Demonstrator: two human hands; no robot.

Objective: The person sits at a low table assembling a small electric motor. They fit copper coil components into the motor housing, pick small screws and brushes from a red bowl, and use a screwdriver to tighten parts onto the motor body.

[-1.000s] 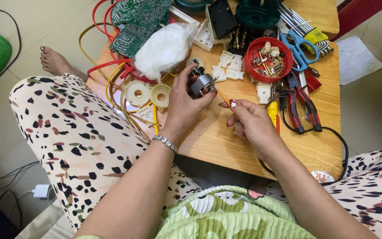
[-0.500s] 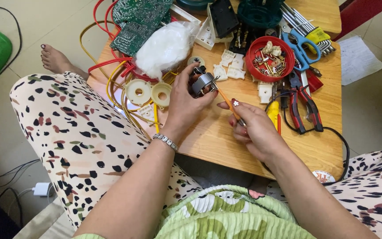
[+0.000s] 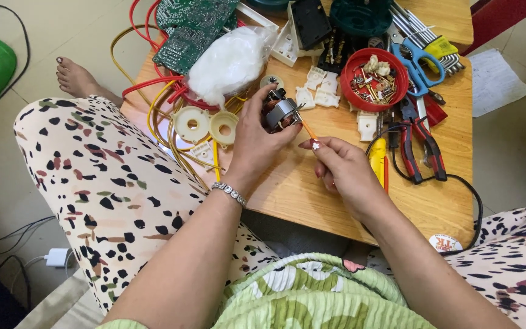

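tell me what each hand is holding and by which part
The left hand grips a small electric motor around its metal body. The right hand pinches a thin orange tool at its lower end, its tip at the motor.

Two round white discs (image 3: 191, 124), one red bowl (image 3: 372, 79), one circuit board (image 3: 193, 27).

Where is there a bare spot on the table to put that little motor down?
The wooden table is bare along its near edge, below the left hand holding the small motor and the right hand, and at the near right corner inside the black cable. The far half is crowded: red bowl of screws, pliers, circuit boards, white plastic bag.
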